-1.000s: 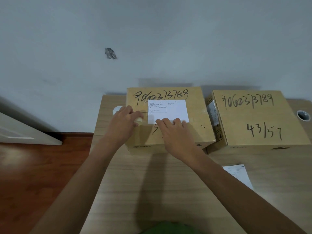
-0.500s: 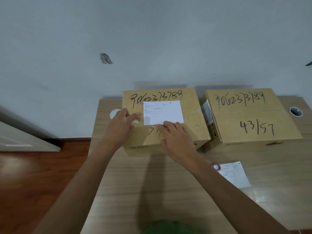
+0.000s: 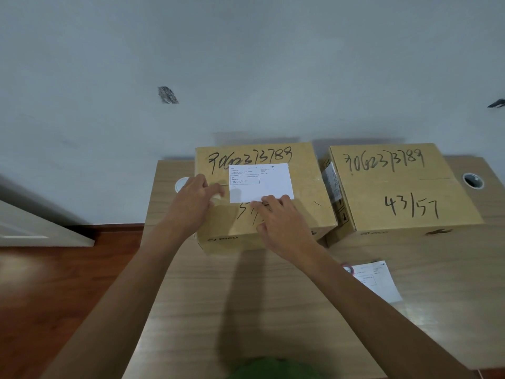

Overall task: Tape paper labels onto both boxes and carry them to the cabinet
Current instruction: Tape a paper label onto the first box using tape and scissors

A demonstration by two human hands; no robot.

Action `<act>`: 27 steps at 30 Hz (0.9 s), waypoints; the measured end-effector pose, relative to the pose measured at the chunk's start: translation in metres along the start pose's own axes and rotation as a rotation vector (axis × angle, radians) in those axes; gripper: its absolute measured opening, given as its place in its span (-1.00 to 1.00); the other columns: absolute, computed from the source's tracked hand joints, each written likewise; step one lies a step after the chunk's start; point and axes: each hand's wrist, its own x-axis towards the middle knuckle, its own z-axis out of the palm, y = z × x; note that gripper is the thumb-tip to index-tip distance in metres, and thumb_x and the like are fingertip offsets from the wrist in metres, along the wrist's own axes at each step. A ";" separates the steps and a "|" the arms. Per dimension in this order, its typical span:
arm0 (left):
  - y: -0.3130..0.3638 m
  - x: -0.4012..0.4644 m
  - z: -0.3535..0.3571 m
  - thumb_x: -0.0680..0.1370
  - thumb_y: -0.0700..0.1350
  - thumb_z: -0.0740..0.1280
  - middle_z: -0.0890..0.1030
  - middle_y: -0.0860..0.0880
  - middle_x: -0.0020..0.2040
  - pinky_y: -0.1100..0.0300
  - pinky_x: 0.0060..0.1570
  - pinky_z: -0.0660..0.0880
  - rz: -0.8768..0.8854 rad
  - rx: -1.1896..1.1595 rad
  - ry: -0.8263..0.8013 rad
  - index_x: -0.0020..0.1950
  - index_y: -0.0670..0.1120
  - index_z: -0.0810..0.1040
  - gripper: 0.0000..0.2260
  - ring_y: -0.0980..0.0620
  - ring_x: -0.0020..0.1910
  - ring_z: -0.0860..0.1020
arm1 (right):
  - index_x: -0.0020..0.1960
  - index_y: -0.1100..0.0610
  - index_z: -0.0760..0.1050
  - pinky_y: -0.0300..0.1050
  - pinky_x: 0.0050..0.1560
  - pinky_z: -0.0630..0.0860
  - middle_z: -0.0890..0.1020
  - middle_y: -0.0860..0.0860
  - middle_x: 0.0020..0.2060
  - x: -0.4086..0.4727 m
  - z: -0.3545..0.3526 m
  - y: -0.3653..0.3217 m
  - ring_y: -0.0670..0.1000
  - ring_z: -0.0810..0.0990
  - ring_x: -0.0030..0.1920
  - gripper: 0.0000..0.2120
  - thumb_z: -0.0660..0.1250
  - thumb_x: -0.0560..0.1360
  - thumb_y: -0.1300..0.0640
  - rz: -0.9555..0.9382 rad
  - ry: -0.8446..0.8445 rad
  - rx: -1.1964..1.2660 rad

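Note:
Two brown cardboard boxes with black handwritten numbers stand side by side at the back of the wooden table. A white paper label (image 3: pixel 261 181) lies on top of the left box (image 3: pixel 306 212). My left hand (image 3: pixel 195 203) is at the label's left edge, fingers pinched on a small pale piece that looks like tape (image 3: pixel 217 197). My right hand (image 3: pixel 281 225) lies flat, fingertips pressing the label's lower edge. The right box (image 3: pixel 396 187) has no label on top. A second label (image 3: pixel 378 281) lies on the table in front of it.
A small red round object (image 3: pixel 347 268) sits at the second label's corner, half hidden by my right forearm. Round cable holes are in the table (image 3: pixel 246 296) at the left (image 3: pixel 180 184) and right (image 3: pixel 473 181). A wall is just behind the boxes, wooden floor to the left.
My view has shifted a little, bringing the second label fully into sight. Both hands stay on the left box's label, with only small finger movements.

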 end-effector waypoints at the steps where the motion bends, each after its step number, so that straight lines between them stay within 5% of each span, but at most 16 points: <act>1: 0.000 0.000 0.000 0.50 -0.33 0.30 0.29 -0.03 -0.12 0.13 -0.18 0.39 0.000 0.006 -0.006 0.14 -0.05 0.56 -0.71 0.04 -0.12 0.28 | 0.45 0.06 0.25 -0.02 0.27 0.34 0.42 0.05 0.33 0.000 0.001 0.000 0.11 0.41 0.18 -0.54 0.04 0.56 0.02 -0.002 0.000 -0.003; 13: -0.003 -0.003 -0.002 0.45 -0.33 0.34 0.35 -0.02 -0.08 -0.01 -0.14 0.50 -0.012 -0.024 0.010 0.18 -0.07 0.53 -0.67 0.03 -0.08 0.32 | 0.39 0.11 0.29 -0.01 0.17 0.40 0.47 0.04 0.25 0.003 -0.006 -0.002 0.11 0.42 0.11 -0.58 0.11 0.55 0.04 -0.001 0.004 0.016; 24: 0.003 -0.008 -0.003 0.47 -0.35 0.31 0.49 -0.09 -0.03 0.00 -0.13 0.49 0.005 0.015 0.039 0.13 -0.03 0.54 -0.69 -0.08 -0.03 0.42 | 0.26 0.07 0.50 -0.02 0.16 0.36 0.47 0.00 0.20 0.000 -0.008 -0.002 0.06 0.40 0.15 -0.63 0.13 0.51 0.05 0.067 0.121 0.027; 27: 0.004 -0.008 -0.003 0.46 -0.36 0.33 0.49 -0.11 -0.05 0.01 -0.11 0.48 0.013 0.029 0.051 0.13 -0.05 0.54 -0.68 -0.09 -0.03 0.43 | 0.24 0.06 0.53 -0.03 0.09 0.39 0.53 0.01 0.10 -0.014 -0.007 -0.001 0.06 0.44 0.09 -0.64 0.22 0.47 0.11 0.056 0.277 0.129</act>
